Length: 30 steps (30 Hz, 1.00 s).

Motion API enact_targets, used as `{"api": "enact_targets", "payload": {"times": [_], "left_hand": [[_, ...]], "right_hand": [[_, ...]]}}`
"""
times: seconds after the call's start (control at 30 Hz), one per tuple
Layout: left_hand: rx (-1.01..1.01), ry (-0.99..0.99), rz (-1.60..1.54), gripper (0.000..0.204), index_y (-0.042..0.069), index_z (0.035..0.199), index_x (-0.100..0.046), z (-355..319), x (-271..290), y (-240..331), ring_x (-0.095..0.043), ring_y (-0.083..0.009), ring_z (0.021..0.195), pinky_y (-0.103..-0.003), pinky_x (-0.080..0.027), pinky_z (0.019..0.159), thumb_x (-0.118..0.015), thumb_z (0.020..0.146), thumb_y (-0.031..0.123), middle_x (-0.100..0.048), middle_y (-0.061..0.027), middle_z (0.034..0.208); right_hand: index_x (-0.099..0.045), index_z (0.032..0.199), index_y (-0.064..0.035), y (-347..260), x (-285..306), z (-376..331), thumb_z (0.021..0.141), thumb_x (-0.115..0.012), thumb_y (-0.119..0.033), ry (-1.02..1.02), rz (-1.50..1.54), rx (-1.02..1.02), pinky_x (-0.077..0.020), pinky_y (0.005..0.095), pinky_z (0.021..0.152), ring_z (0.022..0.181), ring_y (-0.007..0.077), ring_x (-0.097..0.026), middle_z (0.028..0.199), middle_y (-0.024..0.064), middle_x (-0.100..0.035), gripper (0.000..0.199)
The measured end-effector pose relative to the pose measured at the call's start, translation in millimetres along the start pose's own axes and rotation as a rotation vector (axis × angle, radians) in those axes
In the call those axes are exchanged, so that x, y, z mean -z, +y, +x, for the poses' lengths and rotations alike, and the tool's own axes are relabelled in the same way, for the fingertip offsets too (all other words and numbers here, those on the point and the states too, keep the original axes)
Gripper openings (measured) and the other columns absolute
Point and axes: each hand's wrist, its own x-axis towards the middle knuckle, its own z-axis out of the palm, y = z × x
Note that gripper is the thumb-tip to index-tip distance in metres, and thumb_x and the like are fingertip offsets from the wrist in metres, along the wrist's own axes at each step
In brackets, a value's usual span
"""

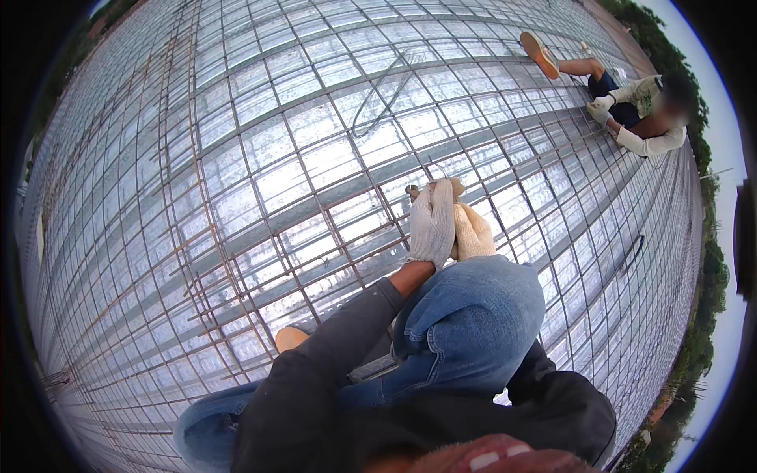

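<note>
My left hand, in a pale knitted work glove, is closed above the steel rebar mesh, in front of my raised knee. Close beside it, partly behind the knee, my right hand in a cream glove is also closed. The fingertips of both meet near a bar crossing. A small dark end pokes out by the left fingers, and a thin wire seems to stand up just beyond them. What either hand grips is too hidden to name.
Shiny ribbed metal decking lies under the bars. A bent bundle of thin wire rests on the mesh ahead, and a dark wire loop lies at the right. A gloved co-worker sits at the far right. Trees line the right edge.
</note>
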Motion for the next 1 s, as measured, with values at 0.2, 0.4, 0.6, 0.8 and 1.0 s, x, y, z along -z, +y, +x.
{"api": "enact_targets", "payload": {"times": [0.2, 0.4, 0.6, 0.8, 1.0], "left_hand": [[0.34, -0.103, -0.045, 0.035, 0.001, 0.119, -0.071, 31.3, 9.3, 73.6, -0.074, -0.0249, 0.097, -0.041, -0.063, 0.086, -0.064, 0.104, 0.032, -0.075, -0.0143, 0.107], [0.339, 0.019, -0.364, 0.022, 0.006, 0.1, -0.066, 41.7, 17.7, 147.1, -0.073, -0.0284, 0.083, -0.046, -0.065, 0.075, -0.062, 0.099, 0.028, -0.073, -0.0122, 0.093], [-0.228, 0.082, -0.252, 0.018, 0.012, 0.091, -0.065, 77.8, 60.0, 354.7, -0.068, -0.0248, 0.067, -0.045, -0.058, 0.062, -0.06, 0.096, 0.029, -0.069, -0.0073, 0.077], [-0.607, 0.547, -0.396, 0.019, 0.012, 0.084, -0.062, -30.0, 165.6, 443.4, -0.039, -0.0163, 0.044, -0.035, -0.039, 0.045, -0.061, 0.093, 0.028, -0.046, -0.0005, 0.06], [-0.621, 0.971, -0.209, 0.023, 0.013, 0.075, -0.058, -80.5, 246.3, 439.5, -0.029, -0.0143, 0.041, -0.034, -0.024, 0.039, -0.062, 0.091, 0.029, -0.038, -0.0001, 0.057]], "right_hand": [[-0.072, 0.124, 0.0002, -44.3, 17.9, 19.4, 0.119, -0.052, -0.038, -0.131, 0.315, -0.254, -0.0434, 0.0303, 0.062, 0.069, 0.0089, -0.051, 0.084, -0.0012, -0.062, 0.044], [-0.072, 0.131, -0.0006, -91.9, 11.9, 42.3, 0.12, -0.047, -0.039, -0.356, 0.363, -0.354, -0.0303, 0.0221, 0.055, 0.062, 0.0006, -0.038, 0.075, -0.0094, -0.049, 0.047], [-0.073, 0.12, -0.0018, -252.2, -50.6, 165.2, 0.12, -0.048, -0.043, -0.624, 0.185, 0.256, -0.0387, 0.0231, 0.053, 0.059, 0.0036, -0.047, 0.072, -0.0066, -0.055, 0.048], [-0.068, 0.1, -0.0067, -352.1, -208.2, 140.6, 0.118, -0.049, -0.05, -0.937, -0.004, 0.368, -0.0408, 0.0264, 0.05, 0.057, 0.0074, -0.053, 0.069, -0.0026, -0.056, 0.051], [-0.057, 0.098, -0.0148, -320.1, -295.6, 55.9, 0.117, -0.053, -0.036, -1.175, 0.652, -0.088, -0.0252, 0.0267, 0.047, 0.053, 0.0041, -0.031, 0.068, -0.0092, -0.038, 0.029]]}}
